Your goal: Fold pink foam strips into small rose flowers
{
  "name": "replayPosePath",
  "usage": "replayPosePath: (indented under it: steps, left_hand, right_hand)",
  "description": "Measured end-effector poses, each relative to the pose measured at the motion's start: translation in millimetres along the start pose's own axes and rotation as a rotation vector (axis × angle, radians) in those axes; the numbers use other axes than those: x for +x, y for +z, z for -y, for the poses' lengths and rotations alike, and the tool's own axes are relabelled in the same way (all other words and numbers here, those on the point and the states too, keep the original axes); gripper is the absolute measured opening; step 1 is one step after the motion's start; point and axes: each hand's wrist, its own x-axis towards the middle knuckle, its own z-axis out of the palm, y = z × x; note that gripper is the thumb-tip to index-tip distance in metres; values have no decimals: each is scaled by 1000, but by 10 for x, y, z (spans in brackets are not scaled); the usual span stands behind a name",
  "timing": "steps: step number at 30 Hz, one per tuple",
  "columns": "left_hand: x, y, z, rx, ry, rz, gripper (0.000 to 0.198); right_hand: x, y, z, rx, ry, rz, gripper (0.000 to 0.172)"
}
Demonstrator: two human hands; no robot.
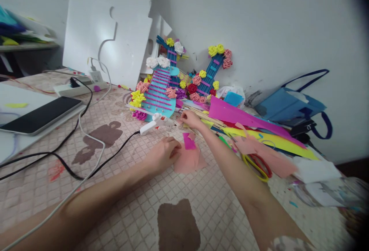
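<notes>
My left hand (165, 154) rests on the table with its fingers curled, at the left edge of a salmon-pink paper piece (187, 162). Whatever its fingertips may hold is hidden. A small magenta paper piece (189, 142) lies on top of the salmon one. Farther forward, my right hand (190, 120) is closed in a pinch beside the nozzle of a white glue gun (150, 127). Anything between those fingertips is too small to make out. The glue gun lies on its side, a glue stick protruding from its back and a black cord trailing left.
Flower-trimmed blue crafts (160, 97) lean at the back. Right of my right arm lie red-and-yellow scissors (256, 167), magenta paper (245, 118), and yellow paper (276, 143). A blue bag (291, 103) stands at far right. Left are a phone (43, 114), power strip (73, 88) and loose cables.
</notes>
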Motion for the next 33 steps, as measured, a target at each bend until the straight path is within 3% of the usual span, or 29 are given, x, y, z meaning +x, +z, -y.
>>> replayPosePath:
  steps: [5, 12, 20, 27, 33]
  left_hand:
    - [2, 7, 2, 7, 7, 1, 17]
    - [-6, 16, 0, 8, 5, -4, 16]
    - [0, 2, -2, 5, 2, 17, 18]
    - [5, 2, 0, 16, 16, 3, 17]
    - [5, 1, 2, 19, 20, 5, 17]
  right_hand:
    - [-54, -185, -129, 6, 36, 58, 31]
    - [-165, -144, -172, 11, 63, 114, 31]
    - [-377, -462, -487, 15, 235, 1, 31]
    - [-781, -443, -625, -73, 384, -116, 26]
    - [-876, -524, -598, -118, 388, -223, 14]
